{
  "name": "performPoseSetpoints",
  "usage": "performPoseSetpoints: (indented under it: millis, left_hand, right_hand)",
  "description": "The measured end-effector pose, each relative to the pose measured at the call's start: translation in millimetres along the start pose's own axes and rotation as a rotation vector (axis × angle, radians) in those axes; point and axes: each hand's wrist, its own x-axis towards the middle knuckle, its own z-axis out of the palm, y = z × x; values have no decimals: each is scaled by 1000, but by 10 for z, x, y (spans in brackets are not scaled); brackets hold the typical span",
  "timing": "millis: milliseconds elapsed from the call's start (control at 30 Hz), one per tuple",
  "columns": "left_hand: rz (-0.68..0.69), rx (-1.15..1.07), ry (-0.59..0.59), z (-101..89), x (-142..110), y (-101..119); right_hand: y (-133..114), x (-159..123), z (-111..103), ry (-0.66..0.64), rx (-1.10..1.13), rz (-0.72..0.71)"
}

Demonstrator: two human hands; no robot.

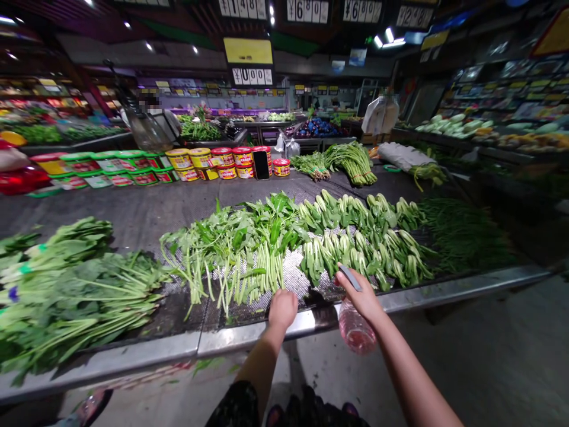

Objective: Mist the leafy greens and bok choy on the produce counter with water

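Observation:
My right hand (pixel 359 293) is wrapped round the neck of a clear pinkish spray bottle (pixel 357 332) with a grey top, hanging just in front of the stall's metal edge. My left hand (pixel 283 308) is closed in a fist above that edge, with nothing showing in it. Right beyond it lie the cut stems of the leafy water spinach (pixel 255 237). Two rows of small bok choy (pixel 355 255) spread behind the bottle, on a perforated sheet (pixel 293 276).
Large bunches of leafy greens (pixel 102 290) lie at the left. Stacked tins (pixel 178 163), a dark phone (pixel 261 164) and tied green bundles (pixel 353 163) line the back. Long thin greens (pixel 466 234) are at the right. The metal rim (pixel 231 338) borders the stall. A co-worker's foot (pixel 95 406) shows below.

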Motion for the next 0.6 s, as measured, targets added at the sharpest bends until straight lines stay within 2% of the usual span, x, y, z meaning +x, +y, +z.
performPoseSetpoints:
  millis: [167, 333, 600]
  left_hand:
    - [5, 13, 2, 5, -11, 1]
    - [8, 10, 7, 6, -22, 2]
    - [6, -9, 9, 9, -15, 9]
  right_hand:
    - [-123, -40, 130, -51, 52, -27]
    - [-93, -70, 212, -48, 2, -59]
    - [31, -76, 67, 31, -16, -7]
